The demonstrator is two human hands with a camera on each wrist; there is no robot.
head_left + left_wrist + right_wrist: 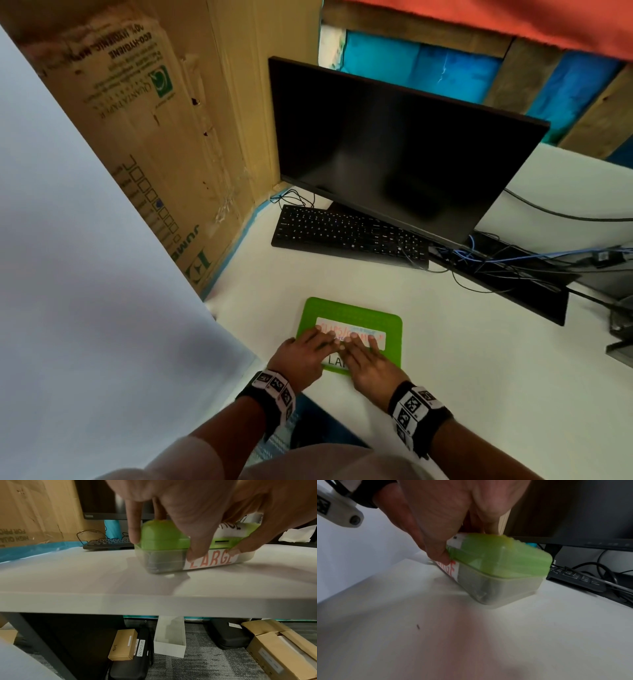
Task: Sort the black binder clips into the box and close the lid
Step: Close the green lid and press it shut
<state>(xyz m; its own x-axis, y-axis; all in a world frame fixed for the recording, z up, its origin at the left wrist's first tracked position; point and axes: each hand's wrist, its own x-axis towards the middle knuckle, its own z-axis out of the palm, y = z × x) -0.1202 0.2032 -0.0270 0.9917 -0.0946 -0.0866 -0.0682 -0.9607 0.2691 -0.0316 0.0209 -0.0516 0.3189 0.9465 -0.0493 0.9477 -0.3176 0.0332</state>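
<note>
Dim light, motion blur (wrists), warped edges

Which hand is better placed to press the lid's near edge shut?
Neither clearly. Left hand and right hand both lie on the lid, thumbs at the box front.

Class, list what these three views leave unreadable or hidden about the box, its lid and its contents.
- Lid label, head view: both hands, left hand and right hand, cover part of it; the rest is too blurred to read.
- Contents of the box, wrist views: dark shapes behind cloudy walls; count unclear.
- Front label, right wrist view: thumb hides its start.
- Latch seating: fingers cover it.
</note>
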